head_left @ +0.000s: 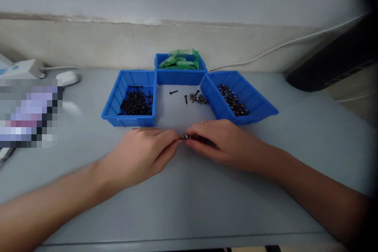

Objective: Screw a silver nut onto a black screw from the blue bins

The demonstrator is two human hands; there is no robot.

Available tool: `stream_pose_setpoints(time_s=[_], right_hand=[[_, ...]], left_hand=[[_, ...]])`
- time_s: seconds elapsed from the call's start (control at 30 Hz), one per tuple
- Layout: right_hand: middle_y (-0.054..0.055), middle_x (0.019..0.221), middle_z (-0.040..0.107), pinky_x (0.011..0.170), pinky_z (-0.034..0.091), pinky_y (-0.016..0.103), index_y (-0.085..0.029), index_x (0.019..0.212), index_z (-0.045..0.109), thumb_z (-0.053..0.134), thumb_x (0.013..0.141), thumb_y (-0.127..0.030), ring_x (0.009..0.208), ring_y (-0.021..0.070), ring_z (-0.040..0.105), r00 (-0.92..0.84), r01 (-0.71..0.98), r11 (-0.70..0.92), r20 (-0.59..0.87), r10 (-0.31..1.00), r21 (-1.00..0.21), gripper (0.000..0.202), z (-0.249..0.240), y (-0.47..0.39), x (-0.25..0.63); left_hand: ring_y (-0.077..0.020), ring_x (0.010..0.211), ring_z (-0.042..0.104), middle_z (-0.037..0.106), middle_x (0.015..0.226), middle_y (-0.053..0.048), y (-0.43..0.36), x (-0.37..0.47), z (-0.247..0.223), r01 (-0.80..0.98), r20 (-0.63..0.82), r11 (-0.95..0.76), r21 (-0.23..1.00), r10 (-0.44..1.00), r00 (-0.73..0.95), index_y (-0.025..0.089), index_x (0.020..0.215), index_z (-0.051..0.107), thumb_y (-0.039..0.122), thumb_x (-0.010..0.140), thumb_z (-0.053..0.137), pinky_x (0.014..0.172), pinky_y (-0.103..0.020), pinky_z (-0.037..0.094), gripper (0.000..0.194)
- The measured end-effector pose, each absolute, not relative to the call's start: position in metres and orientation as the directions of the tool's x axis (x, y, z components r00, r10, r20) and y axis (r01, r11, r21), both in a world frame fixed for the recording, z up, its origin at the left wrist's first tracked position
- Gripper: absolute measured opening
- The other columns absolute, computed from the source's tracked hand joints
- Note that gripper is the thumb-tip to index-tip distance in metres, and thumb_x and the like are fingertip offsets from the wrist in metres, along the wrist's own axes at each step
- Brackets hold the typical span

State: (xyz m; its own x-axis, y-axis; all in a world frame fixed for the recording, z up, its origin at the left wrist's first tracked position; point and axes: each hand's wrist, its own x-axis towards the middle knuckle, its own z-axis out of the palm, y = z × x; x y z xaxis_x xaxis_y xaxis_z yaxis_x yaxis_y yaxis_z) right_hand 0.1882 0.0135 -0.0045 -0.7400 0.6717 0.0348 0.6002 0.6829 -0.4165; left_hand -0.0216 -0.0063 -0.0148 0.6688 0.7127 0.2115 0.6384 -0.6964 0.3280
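Thumb and fingertips of my left hand (pixel 147 151) pinch one end of a small metal piece (pixel 185 137) in front of the boxes. My right hand (pixel 220 141) is closed on the other end of it, and the two hands nearly touch. Whether it is one part or two joined cannot be made out. Black screws (pixel 136 102) lie in the left blue box (pixel 130 120). Small metallic parts (pixel 234 102) lie in the right blue box (pixel 256 116). Between the boxes, two loose black screws (pixel 173 92) and a small pile of metallic parts (pixel 199 99) rest on the table.
Behind stands a third blue box (pixel 181 77) with green plastic bags (pixel 183 61). A white case (pixel 67 78) and a pixelated area are at the left of the grey table (pixel 189 204). A black cylindrical object (pixel 321 59) stands at the back right, near a white cable (pixel 260 57).
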Motion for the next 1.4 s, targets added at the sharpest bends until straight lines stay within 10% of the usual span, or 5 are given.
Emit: stream_pose_setpoints(time_s=[1.4], right_hand=[[-0.002, 0.077, 0.062, 0.062, 0.037, 0.023, -0.019, 0.089, 0.057, 0.043, 0.093, -0.025, 0.07, 0.0117, 0.058, -0.731, 0.571, 0.625, 0.017, 0.682, -0.532, 0.015, -0.0033, 0.0122, 0.1879]], left_hand=[[-0.0142, 0.055, 0.054, 0.056, 0.062, 0.0, -0.0036, -0.0196, -0.0148, 0.61, 0.191, -0.704, 0.364, 0.698, 0.691, 0.016, 0.075, 0.055, 0.02, 0.091, 0.041, 0.05, -0.025, 0.037, 0.021]])
